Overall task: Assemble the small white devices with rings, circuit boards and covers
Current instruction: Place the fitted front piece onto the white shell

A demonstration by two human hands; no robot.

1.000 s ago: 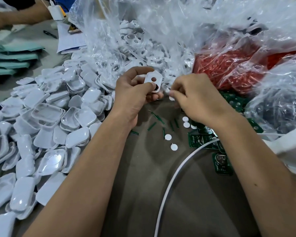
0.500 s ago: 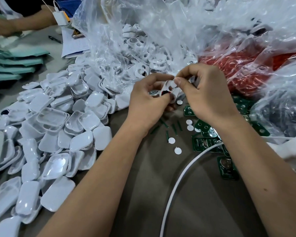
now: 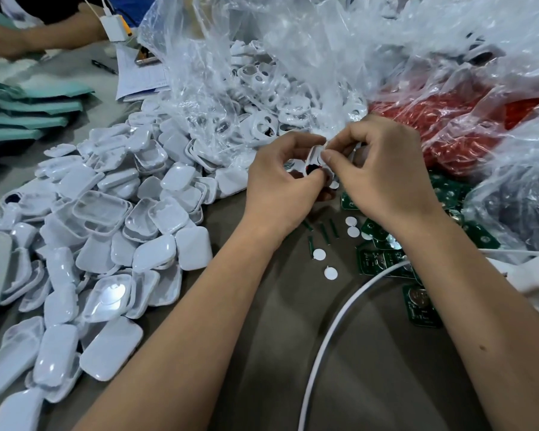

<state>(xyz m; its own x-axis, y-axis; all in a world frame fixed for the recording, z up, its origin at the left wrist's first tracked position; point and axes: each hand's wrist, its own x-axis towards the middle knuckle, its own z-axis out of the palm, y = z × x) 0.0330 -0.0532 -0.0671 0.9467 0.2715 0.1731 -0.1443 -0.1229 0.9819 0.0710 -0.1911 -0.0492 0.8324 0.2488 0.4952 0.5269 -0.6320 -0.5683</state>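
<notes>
My left hand point(image 3: 280, 185) grips a small white device shell point(image 3: 315, 154) with holes, held above the table. My right hand point(image 3: 383, 169) pinches the same shell from the right with thumb and forefinger; something dark red shows in the shell's lower hole. White covers point(image 3: 112, 231) lie heaped on the left. Green circuit boards point(image 3: 381, 261) and small white discs point(image 3: 319, 254) lie under and beside my right wrist. A clear bag holds more white shells point(image 3: 262, 98), and a bag of red rings point(image 3: 448, 119) sits behind my right hand.
A white cable point(image 3: 333, 325) curves across the brown table point(image 3: 293, 353) near my right forearm. Teal envelopes point(image 3: 28, 110) are stacked at far left, with papers point(image 3: 140, 79) and another person's arm point(image 3: 38, 35) behind them. Crumpled plastic bags point(image 3: 511, 194) crowd the right side.
My right hand came up from the table to meet the shell held in my left hand. Both hands have drawn together and now work on it.
</notes>
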